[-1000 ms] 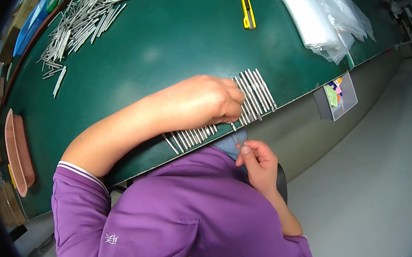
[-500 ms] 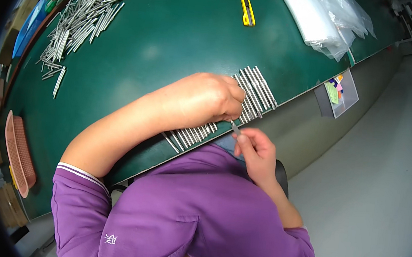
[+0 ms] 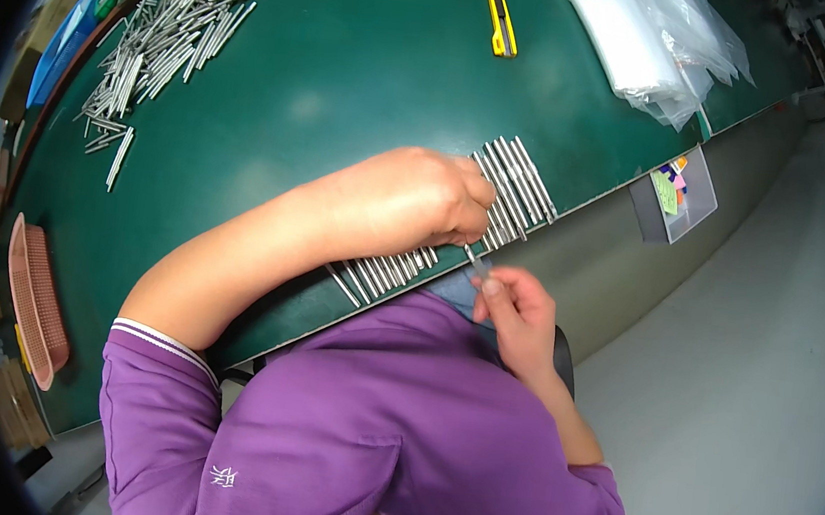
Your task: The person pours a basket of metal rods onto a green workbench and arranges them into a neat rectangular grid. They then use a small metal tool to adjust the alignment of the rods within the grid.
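Note:
My left hand (image 3: 439, 198) is closed over the table's front edge, its fingers curled down and partly hidden. From under it a thin metal rod (image 3: 470, 252) pokes out toward my right hand (image 3: 517, 314). The thumb and fingers of my right hand pinch a small grey, translucent-looking piece (image 3: 480, 269), slightly blurred, at the rod's end. I cannot tell whether the piece is around the rod or only touching it. Metal rods lie side by side along the edge: one group (image 3: 519, 183) right of my left hand, another (image 3: 386, 273) below my left wrist.
A loose heap of metal rods (image 3: 170, 31) lies at the far left of the green table (image 3: 353, 60). A yellow utility knife (image 3: 501, 16) and clear plastic bags (image 3: 635, 50) lie at the back. A pink basket (image 3: 38, 304) sits at left; a grey bin (image 3: 685, 196) hangs at the right edge.
My right hand has shifted slightly down and right, with a little more of the rod showing between my hands. My left hand stays almost in place.

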A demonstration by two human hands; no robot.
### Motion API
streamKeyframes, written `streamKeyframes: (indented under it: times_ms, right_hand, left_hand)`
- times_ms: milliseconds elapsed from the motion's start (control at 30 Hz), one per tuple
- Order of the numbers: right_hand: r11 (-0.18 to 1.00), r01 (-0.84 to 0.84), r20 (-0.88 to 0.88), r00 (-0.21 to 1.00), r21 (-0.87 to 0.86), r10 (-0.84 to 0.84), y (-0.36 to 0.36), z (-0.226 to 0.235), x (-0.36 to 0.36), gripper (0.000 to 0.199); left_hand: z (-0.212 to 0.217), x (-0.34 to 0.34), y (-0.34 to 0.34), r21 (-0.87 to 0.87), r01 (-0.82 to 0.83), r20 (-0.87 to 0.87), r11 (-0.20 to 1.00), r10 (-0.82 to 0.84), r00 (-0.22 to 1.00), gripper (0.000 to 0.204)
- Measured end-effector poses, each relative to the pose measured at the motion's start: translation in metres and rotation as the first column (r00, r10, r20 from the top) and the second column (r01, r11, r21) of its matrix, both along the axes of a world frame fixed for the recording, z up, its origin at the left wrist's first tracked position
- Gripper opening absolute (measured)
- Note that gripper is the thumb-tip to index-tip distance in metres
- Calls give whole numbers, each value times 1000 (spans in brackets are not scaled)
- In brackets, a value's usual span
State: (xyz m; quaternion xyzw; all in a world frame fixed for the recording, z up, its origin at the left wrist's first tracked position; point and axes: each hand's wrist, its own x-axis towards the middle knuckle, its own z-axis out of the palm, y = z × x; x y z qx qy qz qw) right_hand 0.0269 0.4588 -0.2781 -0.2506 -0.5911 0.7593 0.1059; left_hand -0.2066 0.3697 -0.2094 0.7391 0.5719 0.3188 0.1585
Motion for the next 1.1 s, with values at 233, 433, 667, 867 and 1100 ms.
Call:
streamKeyframes:
  times_ms: [233, 433, 667, 867, 1100]
  right_hand:
    - [1000, 9, 97, 995, -24, -7, 0, -13, 10, 16]
    - [996, -16, 63, 998, -85, 22, 5, 6, 10, 18]
    - [990, -81, 31, 996, -119, 85, 2, 8, 6, 18]
    - [994, -78, 7, 997, -80, 79, 4, 10, 6, 17]
    - [996, -91, 58, 994, 9, 91, 4, 15, -2, 17]
  left_hand:
    - [-1, 1, -3, 24, -13, 10, 1000, 13, 1000, 11]
    - [16, -11, -21, -60, -102, 3, 993, 102, 995, 13]
    - [6, -13, -16, -71, -48, -32, 996, 45, 998, 13]
    - [7, -3, -15, -5, -40, -104, 999, 39, 994, 14]
    - [-2, -4, -13, 2, -30, -46, 1000, 31, 998, 15]
